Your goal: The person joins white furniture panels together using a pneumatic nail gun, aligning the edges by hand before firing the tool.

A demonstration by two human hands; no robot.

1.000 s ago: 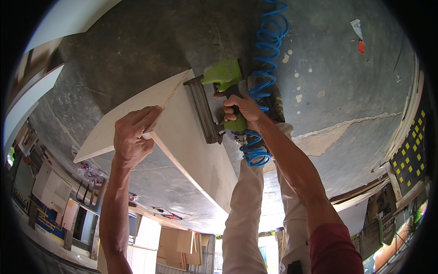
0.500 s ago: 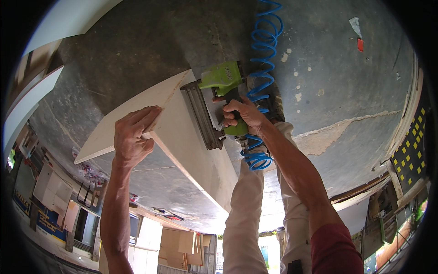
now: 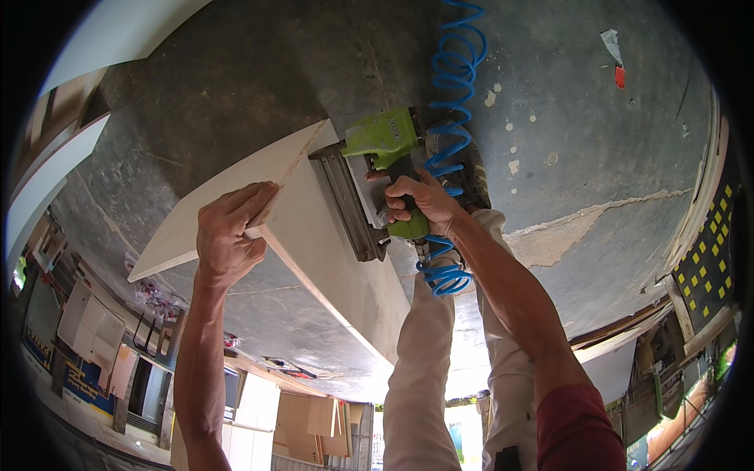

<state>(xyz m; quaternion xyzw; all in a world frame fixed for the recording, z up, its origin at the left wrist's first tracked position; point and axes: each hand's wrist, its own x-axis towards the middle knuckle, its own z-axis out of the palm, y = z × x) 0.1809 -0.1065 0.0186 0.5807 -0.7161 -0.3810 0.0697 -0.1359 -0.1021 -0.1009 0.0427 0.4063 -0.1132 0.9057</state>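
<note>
My left hand is closed over the corner where two pale wooden panels meet, its fingers pressed on the upper edge. One panel runs out to the far left; the other panel slopes toward my legs, at an angle to the first. In my right hand is a green air nailer, its grip wrapped by the fingers. The nailer's dark magazine lies across the face of the second panel; whether they touch I cannot tell. A blue coiled air hose reaches the base of its handle.
My legs stand close below the nailer, with a shoe partly behind the hose. Scraps lie on the worn grey concrete floor. White panels are at the left, cabinets and boards below.
The nailer and my right hand have shifted very slightly down in the picture, and the lower hose coils with them. My left hand and the panels stay where they were.
</note>
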